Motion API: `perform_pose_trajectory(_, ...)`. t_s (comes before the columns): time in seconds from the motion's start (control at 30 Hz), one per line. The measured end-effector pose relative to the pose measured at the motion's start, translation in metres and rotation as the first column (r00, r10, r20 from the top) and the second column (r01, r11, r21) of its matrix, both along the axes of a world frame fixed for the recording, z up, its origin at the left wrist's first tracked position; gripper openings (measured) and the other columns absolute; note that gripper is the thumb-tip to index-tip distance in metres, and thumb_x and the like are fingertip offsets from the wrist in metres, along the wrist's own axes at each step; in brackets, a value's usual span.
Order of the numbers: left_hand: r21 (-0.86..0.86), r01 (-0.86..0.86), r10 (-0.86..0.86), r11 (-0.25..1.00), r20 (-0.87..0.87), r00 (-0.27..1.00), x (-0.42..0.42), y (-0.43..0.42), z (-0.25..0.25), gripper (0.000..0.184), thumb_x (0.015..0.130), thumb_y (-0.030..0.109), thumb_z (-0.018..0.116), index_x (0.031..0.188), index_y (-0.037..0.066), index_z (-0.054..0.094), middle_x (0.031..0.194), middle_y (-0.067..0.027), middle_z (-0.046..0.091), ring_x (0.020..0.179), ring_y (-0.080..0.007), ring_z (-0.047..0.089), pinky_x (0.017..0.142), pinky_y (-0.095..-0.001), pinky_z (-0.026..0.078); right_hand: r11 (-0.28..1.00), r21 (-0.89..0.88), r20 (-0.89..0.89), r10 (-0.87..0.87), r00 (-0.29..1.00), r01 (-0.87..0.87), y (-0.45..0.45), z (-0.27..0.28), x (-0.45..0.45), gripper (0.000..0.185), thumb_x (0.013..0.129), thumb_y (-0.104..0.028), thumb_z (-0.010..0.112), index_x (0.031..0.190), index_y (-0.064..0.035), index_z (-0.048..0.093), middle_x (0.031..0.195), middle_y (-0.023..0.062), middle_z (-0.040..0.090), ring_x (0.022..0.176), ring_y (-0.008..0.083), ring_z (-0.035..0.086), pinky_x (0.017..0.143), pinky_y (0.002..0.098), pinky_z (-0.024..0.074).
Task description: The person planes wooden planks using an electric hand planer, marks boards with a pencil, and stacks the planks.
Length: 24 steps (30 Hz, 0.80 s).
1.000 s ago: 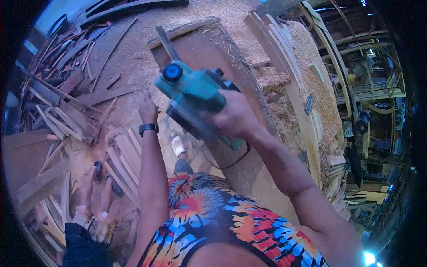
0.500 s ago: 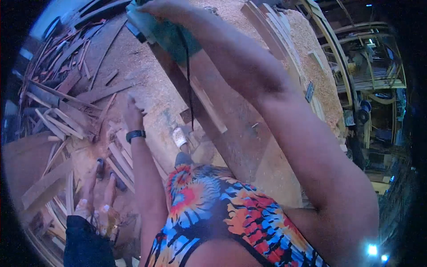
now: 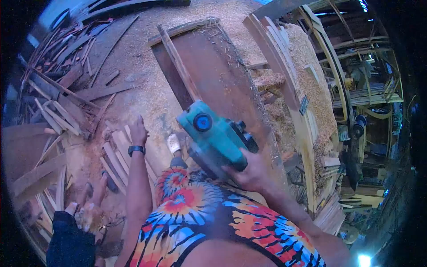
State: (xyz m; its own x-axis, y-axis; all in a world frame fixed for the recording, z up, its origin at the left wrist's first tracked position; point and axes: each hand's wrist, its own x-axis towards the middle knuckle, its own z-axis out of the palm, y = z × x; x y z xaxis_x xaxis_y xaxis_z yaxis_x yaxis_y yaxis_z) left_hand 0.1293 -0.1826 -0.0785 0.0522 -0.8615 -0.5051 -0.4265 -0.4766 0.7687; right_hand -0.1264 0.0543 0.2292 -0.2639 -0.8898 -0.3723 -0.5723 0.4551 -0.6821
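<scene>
My right hand [image 3: 252, 170] is wrapped round the rear handle of a green electric planer [image 3: 213, 133]. The planer is close to my body, above the near part of a long brown workbench [image 3: 222, 71]. A narrow wooden strip [image 3: 178, 62] lies lengthwise on the bench, its near end meeting or passing behind the planer's front. Out to the left, clear of the bench, is my left hand [image 3: 139, 131], with a dark watch on its wrist. Its fingers look loosely stretched and it holds nothing.
Long planks [image 3: 284, 71] stand along the right side amid wood shavings [image 3: 311, 58]. Scrap wood [image 3: 58, 115] is heaped at the left. At the lower left is another person in dark clothing [image 3: 71, 240]. A crosspiece [image 3: 184, 31] spans the bench's far end.
My right arm has drawn back from the bench's far end, bringing the planer near my body. The far end and the wooden strip are now uncovered. My left hand has shifted slightly.
</scene>
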Motion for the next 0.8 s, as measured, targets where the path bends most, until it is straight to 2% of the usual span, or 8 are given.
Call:
perform_pose_trajectory(0.1, -0.053, 0.137, -0.133, 0.989, 0.068, 0.989, -0.007, 0.007, -0.032, 0.067, 0.101, 0.058, 0.038, 0.107, -0.003, 0.066, 0.07, -0.0143, 0.063, 0.06, -0.0231, 0.066, 0.055, -0.0346, 0.056, 0.999, 0.016, -0.003, -0.028, 1.0, 0.028, -0.003, -0.001, 0.002, 0.039, 0.082, -0.029, 0.079, 0.107, -0.0026, 0.065, 0.093, 0.0203, 0.069, 0.089, 0.0361, 0.07, 0.078, 0.0425, 0.0535)
perform_pose_trajectory(0.17, -0.043, 0.121, -0.122, 0.992, -0.041, 0.992, -0.014, 0.016, -0.033, 0.07, 0.1, 0.06, 0.038, 0.117, -0.003, 0.064, 0.09, -0.0155, 0.069, 0.063, -0.0219, 0.066, 0.056, -0.0344, 0.056, 0.999, -0.03, 0.042, -0.034, 0.999, 0.035, -0.02, -0.005, 0.001, 0.035, 0.081, -0.027, 0.079, 0.102, -0.0021, 0.065, 0.091, 0.0241, 0.068, 0.091, 0.0416, 0.068, 0.078, 0.0442, 0.0539)
perform_pose_trajectory(0.27, -0.006, 0.068, -0.068, 0.998, -0.106, 0.992, -0.029, 0.023, -0.007, 0.072, 0.1, 0.061, 0.039, 0.122, -0.003, 0.063, 0.115, -0.0182, 0.068, 0.063, -0.0209, 0.066, 0.054, -0.0346, 0.055, 0.997, -0.068, 0.058, -0.019, 0.998, 0.023, -0.055, -0.008, -0.003, 0.034, 0.081, -0.028, 0.078, 0.101, -0.0026, 0.066, 0.092, 0.0238, 0.069, 0.093, 0.041, 0.068, 0.078, 0.0441, 0.0541)
perform_pose_trajectory(0.47, -0.011, 0.036, -0.037, 0.999, -0.117, 0.992, -0.018, 0.023, -0.016, 0.07, 0.099, 0.059, 0.043, 0.124, -0.002, 0.062, 0.116, -0.0181, 0.067, 0.066, -0.0202, 0.067, 0.051, -0.0331, 0.055, 0.97, -0.209, -0.085, 0.105, 0.991, -0.121, -0.152, -0.028, -0.016, 0.037, 0.08, -0.033, 0.076, 0.103, -0.0053, 0.069, 0.097, 0.0218, 0.07, 0.095, 0.0396, 0.068, 0.082, 0.0447, 0.0541)
perform_pose_trajectory(0.53, 0.006, 0.01, -0.009, 1.0, -0.129, 0.992, -0.014, 0.022, -0.008, 0.069, 0.1, 0.058, 0.043, 0.123, -0.004, 0.062, 0.116, -0.0182, 0.067, 0.066, -0.0203, 0.067, 0.051, -0.0326, 0.055, 0.965, -0.219, -0.105, 0.122, 0.987, -0.143, -0.19, -0.021, -0.012, 0.034, 0.08, -0.026, 0.075, 0.109, -0.0082, 0.07, 0.101, 0.0165, 0.072, 0.094, 0.034, 0.069, 0.083, 0.0414, 0.0526)
perform_pose_trajectory(0.6, 0.021, -0.006, 0.009, 1.0, -0.149, 0.989, -0.012, 0.021, 0.001, 0.07, 0.099, 0.059, 0.043, 0.125, -0.004, 0.06, 0.118, -0.0189, 0.066, 0.068, -0.0216, 0.067, 0.052, -0.0333, 0.056, 0.944, -0.272, -0.181, 0.14, 0.973, -0.186, -0.23, -0.032, -0.015, 0.035, 0.079, -0.028, 0.074, 0.108, -0.0086, 0.071, 0.1, 0.0168, 0.072, 0.093, 0.0345, 0.069, 0.081, 0.0419, 0.0528)
perform_pose_trajectory(0.67, 0.036, -0.011, 0.017, 0.999, -0.177, 0.984, -0.012, 0.021, 0.01, 0.075, 0.099, 0.062, 0.042, 0.13, -0.004, 0.057, 0.124, -0.0201, 0.064, 0.07, -0.0242, 0.067, 0.054, -0.0349, 0.057, 0.958, -0.239, -0.19, 0.115, 0.975, -0.16, -0.272, -0.028, -0.014, 0.037, 0.077, -0.033, 0.075, 0.104, -0.0085, 0.072, 0.099, 0.0175, 0.072, 0.092, 0.0349, 0.07, 0.081, 0.0422, 0.054)
perform_pose_trajectory(0.8, 0.002, 0.005, -0.004, 1.0, -0.239, 0.971, -0.019, 0.02, 0.04, 0.072, 0.1, 0.06, 0.042, 0.127, -0.005, 0.059, 0.121, -0.0195, 0.065, 0.069, -0.0223, 0.067, 0.054, -0.0333, 0.056, 0.916, -0.399, -0.271, -0.069, 0.96, -0.047, -0.388, -0.055, -0.018, 0.048, 0.07, -0.043, 0.08, 0.099, -0.006, 0.075, 0.098, 0.0198, 0.073, 0.092, 0.0348, 0.071, 0.085, 0.042, 0.0563)
